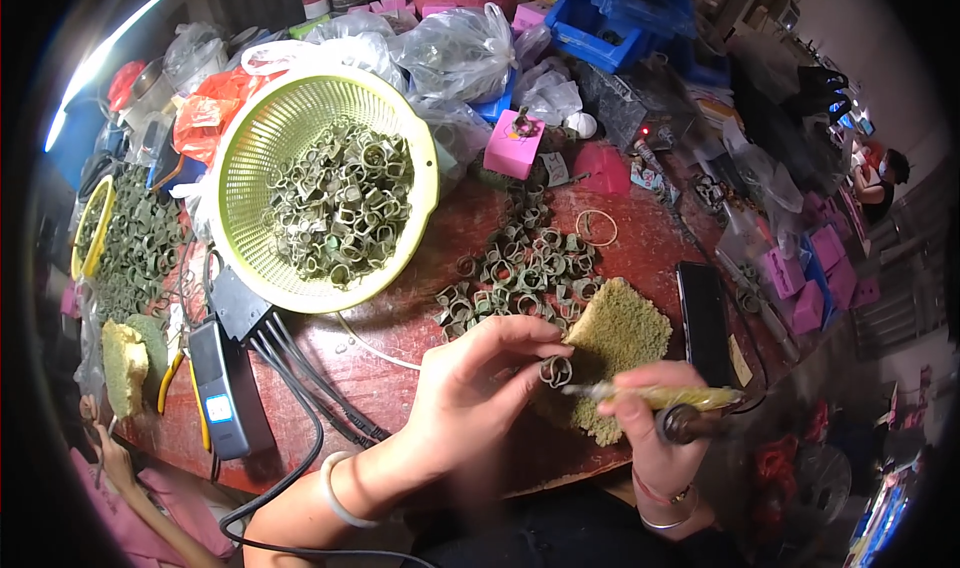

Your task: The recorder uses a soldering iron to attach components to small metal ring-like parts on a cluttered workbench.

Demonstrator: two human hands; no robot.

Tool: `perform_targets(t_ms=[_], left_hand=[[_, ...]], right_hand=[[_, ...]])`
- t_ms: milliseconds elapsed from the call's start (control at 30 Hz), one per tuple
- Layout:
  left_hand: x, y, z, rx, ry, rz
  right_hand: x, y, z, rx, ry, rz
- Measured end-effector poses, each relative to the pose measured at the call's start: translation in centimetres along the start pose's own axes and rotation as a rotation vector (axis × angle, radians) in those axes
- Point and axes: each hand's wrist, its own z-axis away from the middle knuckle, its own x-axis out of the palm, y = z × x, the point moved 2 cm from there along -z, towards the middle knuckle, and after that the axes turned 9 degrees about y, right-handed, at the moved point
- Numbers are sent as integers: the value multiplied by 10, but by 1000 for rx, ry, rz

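Observation:
My left hand (pixel 465 373) pinches a small dark green ring (pixel 556 371) between thumb and fingers, above the table's near edge. My right hand (pixel 655 433) grips a pen-like tool with a yellow handle (pixel 690 398), its thin tip pointing left close to the ring; whether they touch I cannot tell. A dark rounded piece (pixel 683 424) also shows at the right hand, its kind unclear. Beneath the hands lies a rough yellowish-green sponge block (pixel 625 333), partly hidden. Just beyond it spreads a loose pile of similar green rings (pixel 520 268).
A yellow-green plastic basket (pixel 428 163) full of rings stands beyond my left hand. A black phone (pixel 704 318) lies right of the sponge. At left are a dark box with a lit display (pixel 230 398), cables and pliers (pixel 172 378). Another person's hand (pixel 115 458) works far left.

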Motion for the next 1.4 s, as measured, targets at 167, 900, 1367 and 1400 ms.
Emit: perform_targets(t_ms=[167, 900, 1367, 1400], left_hand=[[-1, -1, 0, 21, 25, 10], [-1, -3, -1, -145, -29, 235], [-2, -4, -1, -277, -102, 318], [-2, -4, -1, -288, -118, 318]], right_hand=[[-2, -1, 1, 116, -48, -103], [-5, 5, -10, -199, 105, 111], [-2, 3, -15, -224, 46, 156], [-3, 4, -14, -221, 131, 204]])
